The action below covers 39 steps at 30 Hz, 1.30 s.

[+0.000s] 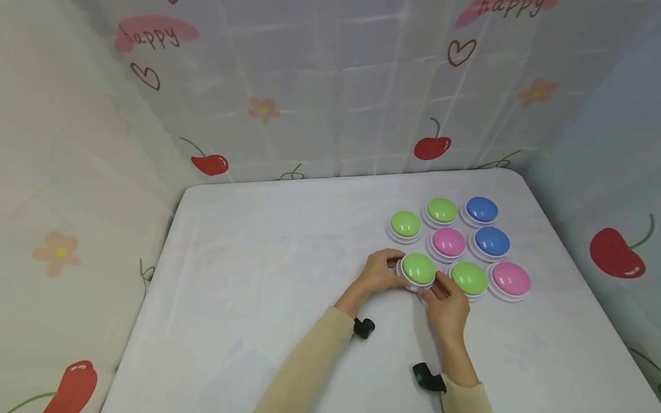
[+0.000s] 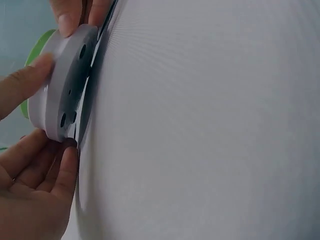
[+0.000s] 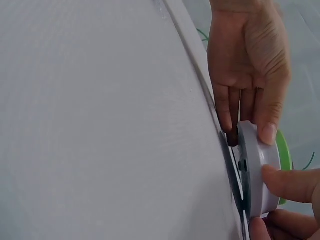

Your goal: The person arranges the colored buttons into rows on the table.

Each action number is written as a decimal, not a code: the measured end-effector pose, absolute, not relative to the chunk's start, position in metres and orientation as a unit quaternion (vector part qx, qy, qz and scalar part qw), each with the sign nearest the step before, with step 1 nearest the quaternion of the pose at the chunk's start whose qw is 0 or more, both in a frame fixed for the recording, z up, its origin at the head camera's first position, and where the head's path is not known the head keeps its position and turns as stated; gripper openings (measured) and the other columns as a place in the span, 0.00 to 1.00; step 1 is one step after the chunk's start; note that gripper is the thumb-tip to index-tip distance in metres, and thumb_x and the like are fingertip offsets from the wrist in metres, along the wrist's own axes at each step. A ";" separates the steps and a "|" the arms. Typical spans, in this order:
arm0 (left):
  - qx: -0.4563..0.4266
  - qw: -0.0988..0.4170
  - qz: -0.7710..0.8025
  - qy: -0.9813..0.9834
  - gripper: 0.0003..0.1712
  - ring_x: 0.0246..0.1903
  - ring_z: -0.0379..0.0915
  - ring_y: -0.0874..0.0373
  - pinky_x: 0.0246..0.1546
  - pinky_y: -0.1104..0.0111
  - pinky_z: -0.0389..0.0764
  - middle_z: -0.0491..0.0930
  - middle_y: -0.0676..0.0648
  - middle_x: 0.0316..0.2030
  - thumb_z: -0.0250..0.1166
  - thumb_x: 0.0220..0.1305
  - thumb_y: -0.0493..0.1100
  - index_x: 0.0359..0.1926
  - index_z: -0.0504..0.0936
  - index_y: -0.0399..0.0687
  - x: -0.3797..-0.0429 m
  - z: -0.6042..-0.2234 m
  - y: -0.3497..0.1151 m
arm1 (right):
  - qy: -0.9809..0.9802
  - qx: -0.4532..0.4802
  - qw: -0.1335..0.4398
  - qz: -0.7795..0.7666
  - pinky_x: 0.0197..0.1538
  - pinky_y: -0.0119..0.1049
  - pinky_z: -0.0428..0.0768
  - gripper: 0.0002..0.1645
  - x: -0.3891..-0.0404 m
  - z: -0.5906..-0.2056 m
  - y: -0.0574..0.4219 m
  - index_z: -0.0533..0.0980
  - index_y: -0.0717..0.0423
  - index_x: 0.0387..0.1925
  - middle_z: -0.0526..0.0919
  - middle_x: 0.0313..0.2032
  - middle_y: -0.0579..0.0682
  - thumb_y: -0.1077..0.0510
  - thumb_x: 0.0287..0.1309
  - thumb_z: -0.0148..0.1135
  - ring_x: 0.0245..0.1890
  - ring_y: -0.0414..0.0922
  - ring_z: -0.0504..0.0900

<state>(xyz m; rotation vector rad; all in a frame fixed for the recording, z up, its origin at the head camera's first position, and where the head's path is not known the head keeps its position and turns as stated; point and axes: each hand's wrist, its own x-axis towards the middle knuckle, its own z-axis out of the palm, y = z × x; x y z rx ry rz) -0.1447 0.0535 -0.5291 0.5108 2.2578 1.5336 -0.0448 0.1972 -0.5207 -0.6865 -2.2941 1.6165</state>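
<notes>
Both hands hold one push button with a green dome (image 1: pixel 419 268) and a round white base, near the front of a group of similar buttons. My left hand (image 1: pixel 381 273) grips the base from the left, thumb on the near side. From the right, my right hand (image 1: pixel 448 305) pinches the same base with thumb and fingers. The left wrist view shows the base (image 2: pixel 62 82) slightly tilted, its dark underside with small holes facing the white tabletop close by. In the right wrist view, thumbs press on the rim of the white base (image 3: pixel 256 175).
Right beside the held button stand a green button (image 1: pixel 469 277) and a pink button (image 1: pixel 448 241). Behind and to the right are another pink button (image 1: pixel 510 279), blue buttons (image 1: pixel 492 241) and more green ones (image 1: pixel 405 223). A printed curtain (image 1: pixel 335 86) surrounds the white table (image 1: pixel 258 258).
</notes>
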 end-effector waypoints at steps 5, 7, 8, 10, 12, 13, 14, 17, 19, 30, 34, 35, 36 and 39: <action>0.174 0.178 0.565 0.786 0.37 0.51 0.80 0.59 0.50 0.79 0.78 0.81 0.46 0.55 0.81 0.41 0.38 0.56 0.80 0.42 -0.143 -0.523 0.049 | -0.762 -0.223 0.143 0.591 0.52 0.17 0.75 0.35 -0.044 -0.519 0.199 0.73 0.68 0.60 0.78 0.57 0.65 0.73 0.47 0.70 0.53 0.41 0.80; 0.179 0.167 0.571 0.783 0.37 0.51 0.79 0.60 0.51 0.79 0.78 0.81 0.46 0.55 0.81 0.41 0.38 0.56 0.80 0.43 -0.142 -0.520 0.047 | -0.748 -0.207 0.160 0.610 0.53 0.18 0.76 0.35 -0.044 -0.518 0.198 0.73 0.67 0.60 0.78 0.57 0.63 0.74 0.46 0.70 0.50 0.32 0.78; 0.184 0.159 0.573 0.782 0.37 0.51 0.78 0.60 0.52 0.79 0.77 0.81 0.46 0.55 0.81 0.41 0.38 0.56 0.80 0.42 -0.141 -0.519 0.046 | -0.742 -0.196 0.168 0.619 0.54 0.19 0.76 0.35 -0.044 -0.518 0.197 0.73 0.67 0.60 0.78 0.57 0.62 0.75 0.46 0.70 0.49 0.29 0.77; 0.196 0.139 0.574 0.783 0.36 0.52 0.78 0.61 0.53 0.78 0.77 0.81 0.47 0.54 0.81 0.41 0.38 0.55 0.81 0.43 -0.141 -0.517 0.043 | -0.731 -0.175 0.183 0.633 0.54 0.19 0.76 0.35 -0.045 -0.516 0.196 0.73 0.68 0.59 0.77 0.56 0.61 0.76 0.45 0.70 0.50 0.28 0.76; 0.208 0.118 0.573 0.784 0.35 0.53 0.77 0.60 0.54 0.78 0.77 0.81 0.47 0.54 0.81 0.40 0.39 0.55 0.81 0.42 -0.140 -0.516 0.040 | -0.726 -0.157 0.192 0.642 0.55 0.19 0.76 0.35 -0.046 -0.515 0.194 0.73 0.69 0.58 0.77 0.56 0.61 0.77 0.44 0.70 0.51 0.29 0.76; 0.211 0.109 0.573 0.784 0.35 0.53 0.77 0.60 0.54 0.77 0.77 0.81 0.47 0.54 0.82 0.40 0.39 0.54 0.81 0.42 -0.139 -0.515 0.038 | -0.725 -0.148 0.195 0.643 0.55 0.19 0.76 0.35 -0.046 -0.514 0.193 0.74 0.69 0.58 0.77 0.55 0.61 0.78 0.43 0.70 0.52 0.30 0.76; 0.214 0.101 0.575 0.783 0.35 0.54 0.77 0.59 0.54 0.77 0.78 0.81 0.47 0.53 0.82 0.40 0.39 0.54 0.81 0.42 -0.138 -0.514 0.036 | -0.724 -0.140 0.196 0.646 0.56 0.20 0.76 0.35 -0.047 -0.513 0.192 0.74 0.69 0.57 0.77 0.55 0.61 0.78 0.42 0.70 0.52 0.32 0.76; 0.214 0.081 0.580 0.782 0.36 0.55 0.76 0.57 0.54 0.73 0.78 0.81 0.46 0.53 0.82 0.40 0.39 0.54 0.81 0.42 -0.136 -0.510 0.029 | -0.724 -0.115 0.193 0.652 0.56 0.21 0.76 0.35 -0.050 -0.509 0.189 0.74 0.71 0.56 0.77 0.55 0.62 0.79 0.42 0.70 0.53 0.35 0.76; 0.208 0.070 0.584 0.782 0.36 0.56 0.76 0.56 0.54 0.71 0.79 0.81 0.46 0.54 0.82 0.40 0.40 0.55 0.80 0.42 -0.136 -0.509 0.023 | -0.725 -0.095 0.189 0.655 0.56 0.22 0.77 0.34 -0.055 -0.506 0.186 0.74 0.71 0.56 0.77 0.55 0.63 0.79 0.41 0.70 0.53 0.35 0.76; 0.131 -0.008 0.586 0.799 0.37 0.56 0.74 0.54 0.58 0.59 0.78 0.80 0.47 0.55 0.81 0.41 0.41 0.56 0.80 0.44 -0.150 -0.496 -0.035 | -0.754 0.009 0.150 0.640 0.62 0.36 0.77 0.37 -0.105 -0.488 0.143 0.73 0.74 0.56 0.74 0.55 0.68 0.78 0.39 0.72 0.58 0.56 0.74; 0.108 -0.041 0.589 0.800 0.36 0.57 0.74 0.53 0.58 0.56 0.77 0.80 0.46 0.55 0.81 0.41 0.40 0.56 0.80 0.45 -0.157 -0.490 -0.062 | -0.769 0.042 0.134 0.624 0.63 0.43 0.77 0.36 -0.125 -0.484 0.119 0.73 0.71 0.57 0.75 0.56 0.66 0.74 0.41 0.73 0.60 0.59 0.74; 0.103 -0.048 0.589 0.800 0.36 0.58 0.73 0.53 0.58 0.56 0.77 0.80 0.46 0.55 0.81 0.41 0.40 0.56 0.80 0.45 -0.159 -0.489 -0.069 | -0.771 0.049 0.128 0.621 0.63 0.45 0.77 0.36 -0.130 -0.484 0.113 0.73 0.70 0.57 0.75 0.56 0.65 0.74 0.42 0.74 0.60 0.59 0.74; 0.097 -0.054 0.589 0.801 0.36 0.58 0.73 0.53 0.59 0.55 0.76 0.80 0.46 0.56 0.81 0.42 0.40 0.56 0.80 0.45 -0.160 -0.489 -0.075 | -0.775 0.053 0.120 0.618 0.63 0.46 0.77 0.36 -0.135 -0.483 0.106 0.73 0.70 0.57 0.75 0.56 0.65 0.73 0.42 0.73 0.60 0.58 0.74; 0.076 -0.069 0.588 0.803 0.35 0.59 0.72 0.53 0.59 0.56 0.76 0.79 0.45 0.56 0.80 0.43 0.39 0.56 0.80 0.44 -0.165 -0.491 -0.095 | -0.783 0.059 0.090 0.613 0.63 0.43 0.77 0.36 -0.150 -0.482 0.087 0.73 0.69 0.58 0.74 0.57 0.63 0.73 0.43 0.73 0.60 0.56 0.75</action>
